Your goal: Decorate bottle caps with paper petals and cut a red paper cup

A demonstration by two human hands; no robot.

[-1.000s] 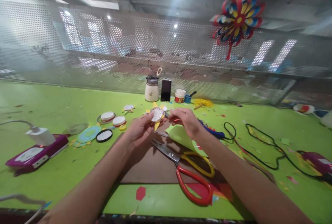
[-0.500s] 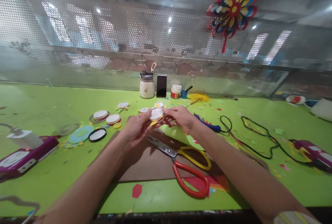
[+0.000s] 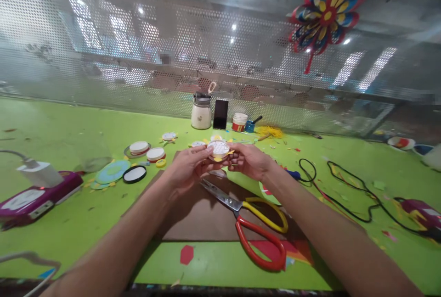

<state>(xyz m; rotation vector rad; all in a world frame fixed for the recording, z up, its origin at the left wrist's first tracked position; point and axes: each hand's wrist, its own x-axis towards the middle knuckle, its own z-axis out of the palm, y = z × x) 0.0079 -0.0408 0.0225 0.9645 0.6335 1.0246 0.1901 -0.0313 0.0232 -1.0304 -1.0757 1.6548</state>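
The left hand [image 3: 188,167] and right hand [image 3: 251,161], fingers curled and tips nearly closed, hold a white disc with yellow petals [image 3: 217,149] between them, beyond the scissors [image 3: 225,199] on a brown board [image 3: 196,220]. Farther back, a blue jar [image 3: 250,126] contains a dark-handled tool [image 3: 257,120]; the contents of the red-and-white tub [image 3: 239,123] cannot be seen. Compared with one second earlier, the right hand has closed in on the disc, which lies flatter. Behind the green desk [image 3: 37,120] stands a perforated screen [image 3: 206,42].
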